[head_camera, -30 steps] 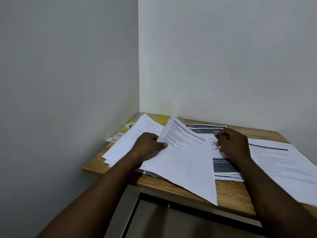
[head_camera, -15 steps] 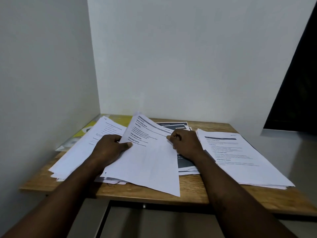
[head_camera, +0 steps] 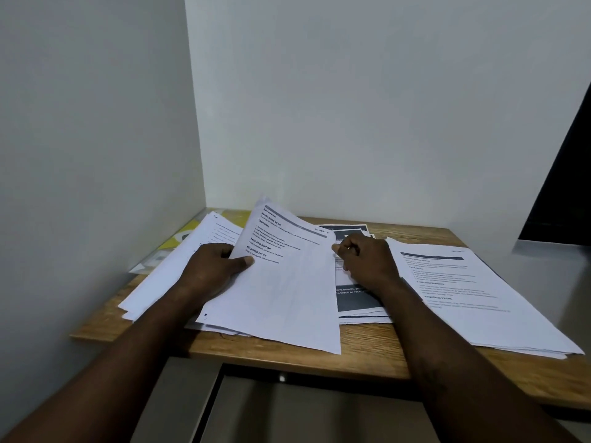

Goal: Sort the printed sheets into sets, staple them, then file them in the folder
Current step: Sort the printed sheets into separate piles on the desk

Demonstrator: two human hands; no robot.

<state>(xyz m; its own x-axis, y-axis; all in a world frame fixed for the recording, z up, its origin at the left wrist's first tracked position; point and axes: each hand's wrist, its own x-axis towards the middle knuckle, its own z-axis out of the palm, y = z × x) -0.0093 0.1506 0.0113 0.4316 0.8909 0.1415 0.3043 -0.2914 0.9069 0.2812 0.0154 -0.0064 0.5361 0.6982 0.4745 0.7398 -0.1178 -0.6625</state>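
On the wooden tabletop (head_camera: 367, 346), the left grip (head_camera: 212, 270) pinches a tilted printed sheet (head_camera: 287, 292), thumb on top; the right grip (head_camera: 367, 263) curls at its edge, hold unclear. More paper piles (head_camera: 473, 292) flank them; a yellow folder (head_camera: 179, 238) lies back-left, against white corner walls (head_camera: 351, 107)

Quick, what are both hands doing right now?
Left hand: grips the lifted sheet.
Right hand: curled on the middle pile; grip cannot be told.

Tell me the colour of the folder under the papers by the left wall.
The folder is mainly yellow; the head view shows it.
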